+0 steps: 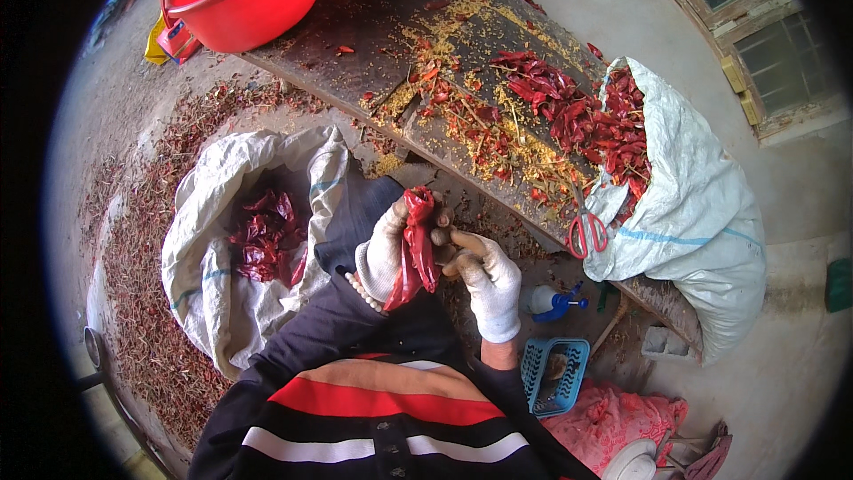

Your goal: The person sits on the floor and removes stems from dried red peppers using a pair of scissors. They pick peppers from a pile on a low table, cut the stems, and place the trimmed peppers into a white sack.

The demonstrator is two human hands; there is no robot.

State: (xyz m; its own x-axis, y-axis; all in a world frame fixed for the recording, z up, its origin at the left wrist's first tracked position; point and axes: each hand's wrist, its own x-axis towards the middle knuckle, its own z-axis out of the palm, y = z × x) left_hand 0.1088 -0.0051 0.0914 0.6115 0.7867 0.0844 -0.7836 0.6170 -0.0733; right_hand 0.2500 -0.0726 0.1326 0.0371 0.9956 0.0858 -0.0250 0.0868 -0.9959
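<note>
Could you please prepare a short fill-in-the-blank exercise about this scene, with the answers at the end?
1. The left hand holds dried peppers whose colour is ____.
2. The glove on the right hand is mainly ____.
3. The basket near the spray bottle is coloured ____.
4. Other peppers lie on the table at the mouth of the sack on the picture's ____ side.

Answers: red; white; blue; right.

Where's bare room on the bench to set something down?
Mostly bare: dark bench surface between the red basin and yellow seeds; a few scraps lie there. Crowded: right end, with red peppers, more seeds, the white sack and red-handled scissors.
</note>
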